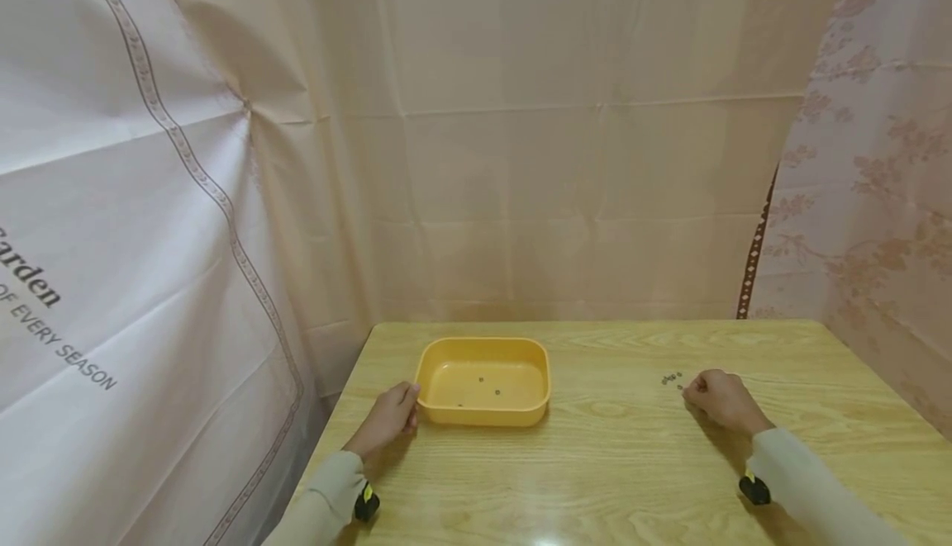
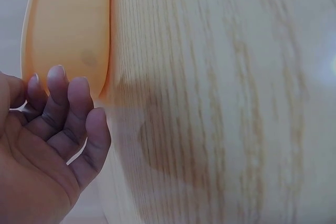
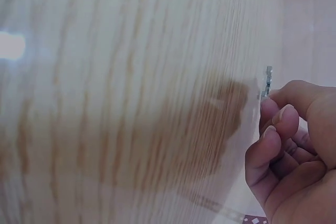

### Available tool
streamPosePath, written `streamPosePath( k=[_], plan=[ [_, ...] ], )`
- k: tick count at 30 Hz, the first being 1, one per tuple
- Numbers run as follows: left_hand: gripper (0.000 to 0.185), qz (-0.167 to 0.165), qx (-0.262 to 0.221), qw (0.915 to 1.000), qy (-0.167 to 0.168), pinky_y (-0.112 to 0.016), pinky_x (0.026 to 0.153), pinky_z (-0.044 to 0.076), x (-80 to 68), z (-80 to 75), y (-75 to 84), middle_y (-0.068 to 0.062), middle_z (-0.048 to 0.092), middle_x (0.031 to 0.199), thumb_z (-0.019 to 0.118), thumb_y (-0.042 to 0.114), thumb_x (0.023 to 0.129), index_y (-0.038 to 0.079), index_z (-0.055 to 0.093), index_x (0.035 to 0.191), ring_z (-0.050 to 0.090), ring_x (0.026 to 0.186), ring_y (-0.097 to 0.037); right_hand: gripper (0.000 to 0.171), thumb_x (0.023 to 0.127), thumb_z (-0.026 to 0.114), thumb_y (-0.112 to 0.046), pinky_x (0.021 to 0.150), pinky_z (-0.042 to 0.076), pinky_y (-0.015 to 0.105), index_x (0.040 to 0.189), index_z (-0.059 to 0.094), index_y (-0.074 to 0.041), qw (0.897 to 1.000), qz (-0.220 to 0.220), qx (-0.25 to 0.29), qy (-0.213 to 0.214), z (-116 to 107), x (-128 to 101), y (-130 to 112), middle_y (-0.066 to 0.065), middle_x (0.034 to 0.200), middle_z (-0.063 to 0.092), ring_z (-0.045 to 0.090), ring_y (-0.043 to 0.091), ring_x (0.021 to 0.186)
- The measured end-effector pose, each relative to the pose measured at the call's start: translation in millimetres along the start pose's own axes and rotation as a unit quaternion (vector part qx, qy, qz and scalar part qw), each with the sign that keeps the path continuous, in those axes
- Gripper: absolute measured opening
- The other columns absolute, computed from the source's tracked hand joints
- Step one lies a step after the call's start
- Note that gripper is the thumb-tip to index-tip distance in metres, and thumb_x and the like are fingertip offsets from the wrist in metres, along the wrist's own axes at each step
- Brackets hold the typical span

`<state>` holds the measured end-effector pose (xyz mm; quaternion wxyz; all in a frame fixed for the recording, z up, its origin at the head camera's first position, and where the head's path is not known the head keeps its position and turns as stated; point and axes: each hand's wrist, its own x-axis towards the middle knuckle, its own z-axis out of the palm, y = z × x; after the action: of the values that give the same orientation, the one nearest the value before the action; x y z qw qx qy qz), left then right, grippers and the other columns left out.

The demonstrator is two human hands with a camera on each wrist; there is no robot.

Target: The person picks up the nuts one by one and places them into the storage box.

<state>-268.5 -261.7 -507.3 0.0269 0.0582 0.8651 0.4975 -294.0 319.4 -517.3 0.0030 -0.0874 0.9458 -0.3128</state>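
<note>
Right hand (image 1: pixel 720 400) fingers curled, pinching at tiny nuts (image 1: pixel 672 378); left hand (image 1: pixel 390 418) loosely steadies yellow tray (image 1: pixel 483 348); slippery pieces may scatter.

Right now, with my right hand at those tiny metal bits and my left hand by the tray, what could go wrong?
The small metal bits lie loose on the smooth table, so the right hand could scatter them or drop one. Its fingers are curled tight at one bit, which may slip out. The left hand only touches the yellow tray at one end, so a nudge could slide it.
</note>
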Motion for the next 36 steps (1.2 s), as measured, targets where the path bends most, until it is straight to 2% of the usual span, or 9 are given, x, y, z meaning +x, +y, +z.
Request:
streamPosePath(
  k=[6, 11, 21, 29, 36],
  plan=[
    [0.037, -0.01, -0.004, 0.9999, 0.003, -0.028, 0.056, 0.049, -0.5, 0.6, 1.4, -0.005, 0.056, 0.072, 0.04, 0.029, 0.114, 0.002, 0.054, 0.093, 0.052, 0.062, -0.015, 0.02, 0.101, 0.053, -0.007, 0.054, 0.04, 0.029, 0.083, 0.06, -0.006, 1.0, -0.01, -0.006, 0.007, 1, 0, -6, 0.001, 0.067, 0.053, 0.047, 0.016, 0.057],
    [0.035, -0.006, 0.002, 1.0, 0.002, -0.026, 0.056, 0.048, -2.9, 1.4, 2.7, -0.005, 0.057, 0.072, 0.039, 0.027, 0.115, 0.002, 0.054, 0.093, 0.052, 0.062, -0.015, 0.017, 0.1, 0.051, -0.007, 0.051, 0.043, 0.028, 0.092, 0.064, -0.001, 1.0, -0.006, -0.002, 0.013, 5, 0, -7, 0.002, 0.071, 0.057, 0.052, 0.017, 0.059],
    [0.036, 0.004, 0.003, 1.0, 0.003, -0.026, 0.055, 0.048, -2.4, 1.2, 2.9, -0.005, 0.057, 0.071, 0.04, 0.027, 0.114, 0.002, 0.054, 0.093, 0.052, 0.061, -0.015, 0.018, 0.103, 0.054, -0.009, 0.06, 0.048, 0.032, 0.098, 0.065, 0.005, 0.999, -0.026, -0.026, 0.035, 5, 1, -15, 0.006, 0.082, 0.064, 0.055, 0.018, 0.069],
    [0.036, 0.008, 0.006, 0.9999, 0.006, -0.026, 0.055, 0.048, -1.1, 0.6, 2.0, -0.004, 0.057, 0.07, 0.04, 0.027, 0.114, 0.003, 0.054, 0.092, 0.052, 0.06, -0.014, 0.022, 0.105, 0.055, -0.011, 0.048, 0.046, 0.027, 0.102, 0.063, 0.009, 0.998, -0.044, -0.009, 0.036, 10, 3, -18, 0.005, 0.075, 0.063, 0.054, 0.013, 0.055],
    [0.036, 0.011, 0.008, 0.9999, 0.006, -0.027, 0.055, 0.05, -1.2, 0.3, 1.2, -0.004, 0.057, 0.07, 0.039, 0.026, 0.114, 0.002, 0.055, 0.092, 0.053, 0.06, -0.015, 0.02, 0.104, 0.057, -0.011, 0.046, 0.043, 0.027, 0.101, 0.063, 0.007, 0.998, -0.049, -0.008, 0.034, 15, 4, -23, 0.004, 0.076, 0.063, 0.05, 0.014, 0.056]
  ],
)
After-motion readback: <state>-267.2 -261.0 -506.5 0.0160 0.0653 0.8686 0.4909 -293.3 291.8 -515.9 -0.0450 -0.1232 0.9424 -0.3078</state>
